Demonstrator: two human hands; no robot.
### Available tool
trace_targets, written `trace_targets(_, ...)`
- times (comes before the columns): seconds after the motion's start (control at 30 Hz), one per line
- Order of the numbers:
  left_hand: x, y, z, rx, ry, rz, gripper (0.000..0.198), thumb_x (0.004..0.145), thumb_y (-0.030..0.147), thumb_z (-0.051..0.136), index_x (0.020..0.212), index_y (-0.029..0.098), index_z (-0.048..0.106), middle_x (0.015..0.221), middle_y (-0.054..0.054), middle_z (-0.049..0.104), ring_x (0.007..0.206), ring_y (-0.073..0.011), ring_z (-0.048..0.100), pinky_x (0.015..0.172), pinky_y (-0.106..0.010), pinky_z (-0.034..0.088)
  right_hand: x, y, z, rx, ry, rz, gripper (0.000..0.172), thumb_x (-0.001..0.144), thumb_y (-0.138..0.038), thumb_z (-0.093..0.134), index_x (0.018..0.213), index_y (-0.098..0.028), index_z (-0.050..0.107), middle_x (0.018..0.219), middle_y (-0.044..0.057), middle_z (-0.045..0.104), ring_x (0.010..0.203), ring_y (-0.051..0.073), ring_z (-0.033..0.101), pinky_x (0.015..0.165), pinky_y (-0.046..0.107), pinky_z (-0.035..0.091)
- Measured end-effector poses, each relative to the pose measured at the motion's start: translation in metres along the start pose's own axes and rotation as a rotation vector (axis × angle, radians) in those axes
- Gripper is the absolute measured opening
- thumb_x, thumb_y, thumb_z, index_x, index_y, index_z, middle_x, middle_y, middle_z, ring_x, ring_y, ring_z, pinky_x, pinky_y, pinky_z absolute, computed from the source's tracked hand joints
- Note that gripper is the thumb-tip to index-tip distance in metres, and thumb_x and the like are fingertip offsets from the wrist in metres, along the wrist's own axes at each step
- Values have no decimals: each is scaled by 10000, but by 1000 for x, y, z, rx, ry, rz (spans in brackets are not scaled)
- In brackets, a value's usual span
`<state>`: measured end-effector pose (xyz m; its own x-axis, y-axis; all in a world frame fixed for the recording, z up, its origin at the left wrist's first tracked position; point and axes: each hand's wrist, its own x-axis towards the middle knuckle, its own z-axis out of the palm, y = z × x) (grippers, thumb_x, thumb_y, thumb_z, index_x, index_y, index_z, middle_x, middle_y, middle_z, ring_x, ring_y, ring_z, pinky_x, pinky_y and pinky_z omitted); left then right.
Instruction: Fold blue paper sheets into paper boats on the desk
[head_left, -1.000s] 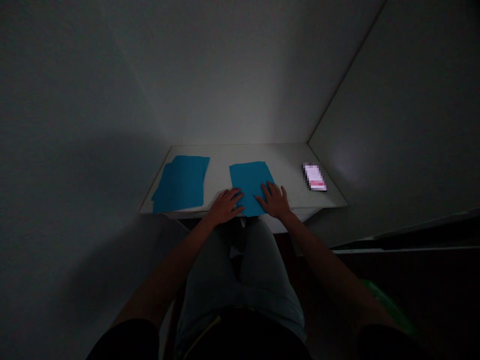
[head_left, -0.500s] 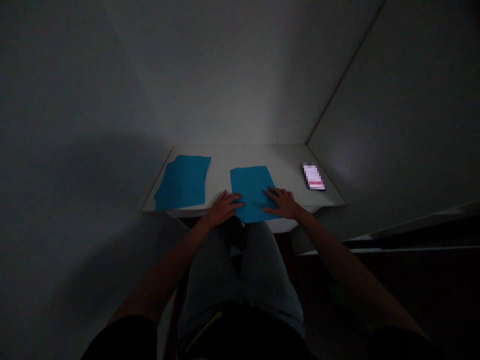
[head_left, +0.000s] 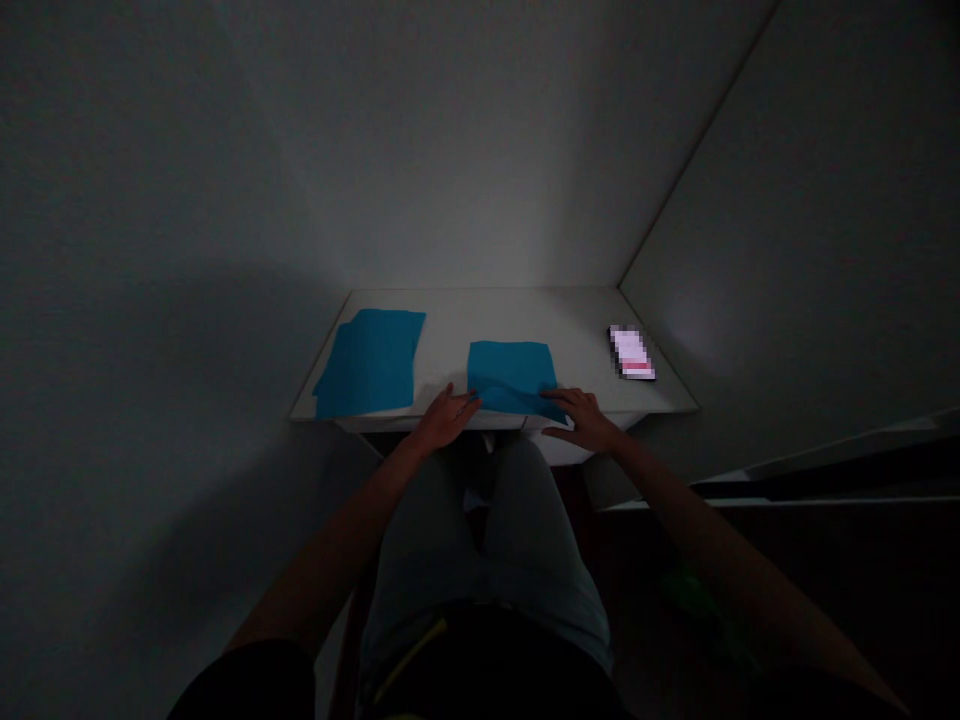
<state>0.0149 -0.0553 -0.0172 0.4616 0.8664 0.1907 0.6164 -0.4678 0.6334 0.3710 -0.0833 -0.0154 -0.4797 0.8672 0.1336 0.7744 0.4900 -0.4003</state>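
A blue sheet lies on the white desktop, its near part folded over into a crease along the front. My left hand grips the left end of that fold at the desk's front edge. My right hand has the right end, with a corner of the sheet poking out by its fingers. Further left, a second blue sheet or stack lies flat, out of reach of either hand's fingers. Its edges look slightly offset. To the right of my right hand lies a phone, its screen lit and blurred.
The white desktop sits in a corner between two pale walls. My legs in light shorts are below its front edge. A dim green object lies low at the right.
The middle sheet's near part has folded over, so the sheet looks shorter. My right hand has moved right along the fold, and the view has shifted slightly.
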Motion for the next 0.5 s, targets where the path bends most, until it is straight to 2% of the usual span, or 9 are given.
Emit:
trace_targets(0.07, 3, 4, -3, -3, 34, -67, 549, 1069, 583, 411, 770, 243, 720, 764, -57, 755, 950, -269, 761, 1225, -484, 419, 5, -6, 6, 45, 101, 116, 485, 973, -663, 569, 1213, -283, 752, 1355, 131, 722, 1225, 363, 644, 1069, 575, 437)
trace_targets(0.13, 8, 10, -8, -17, 71, -132, 573, 1066, 611, 408, 734, 237, 686, 700, -48, 698, 844, -257, 737, 1068, -440, 527, 13, -9, 7, 113, 137, 239, 512, 973, -700, 520, 1028, -249, 757, 1091, 109, 778, 1029, 320, 689, 991, 519, 490)
trace_targets(0.2, 15, 15, -13, -76, 165, -180, 503, 1064, 596, 435, 873, 224, 716, 812, -58, 731, 859, -248, 729, 932, -391, 566, 22, -12, 6, 215, 129, 318, 573, 951, -759, 486, 882, -237, 712, 853, 64, 739, 856, 274, 676, 873, 439, 529)
trace_targets(0.23, 18, 17, -15, -109, 241, -191, 448, 1063, 573, 456, 991, 219, 720, 914, -69, 752, 911, -244, 731, 915, -376, 567, 27, -14, 5, 271, 128, 329, 588, 943, -776, 475, 843, -237, 685, 789, 45, 710, 799, 254, 659, 815, 402, 532)
trace_targets(0.3, 25, 20, -14, -141, 420, -190, 387, 1061, 522, 492, 1226, 216, 661, 1152, -102, 742, 1076, -238, 715, 979, -373, 553, 37, -18, 2, 351, 157, 325, 588, 926, -790, 479, 815, -237, 641, 733, 21, 667, 722, 221, 619, 735, 356, 517)
trace_targets(0.37, 30, 20, -10, -133, 550, -173, 443, 1046, 501, 534, 1379, 211, 560, 1334, -144, 670, 1234, -241, 661, 1070, -396, 521, 46, -23, -2, 387, 197, 320, 568, 909, -790, 501, 804, -241, 605, 713, 5, 638, 686, 200, 581, 706, 337, 506)
trace_targets(0.43, 31, 16, -4, -156, 579, -166, 575, 1020, 503, 587, 1494, 210, 444, 1426, -175, 609, 1307, -247, 625, 1112, -415, 502, 53, -28, -5, 418, 212, 318, 552, 899, -785, 521, 804, -246, 594, 728, 4, 640, 712, 201, 583, 724, 336, 516)
trace_targets(0.5, 29, 8, 0, -216, 524, -167, 732, 980, 503, 655, 1572, 212, 338, 1453, -189, 598, 1326, -254, 621, 1122, -424, 499, 55, -32, -9, 474, 219, 298, 538, 904, -775, 526, 874, -248, 635, 827, 24, 693, 818, 229, 630, 793, 357, 542)
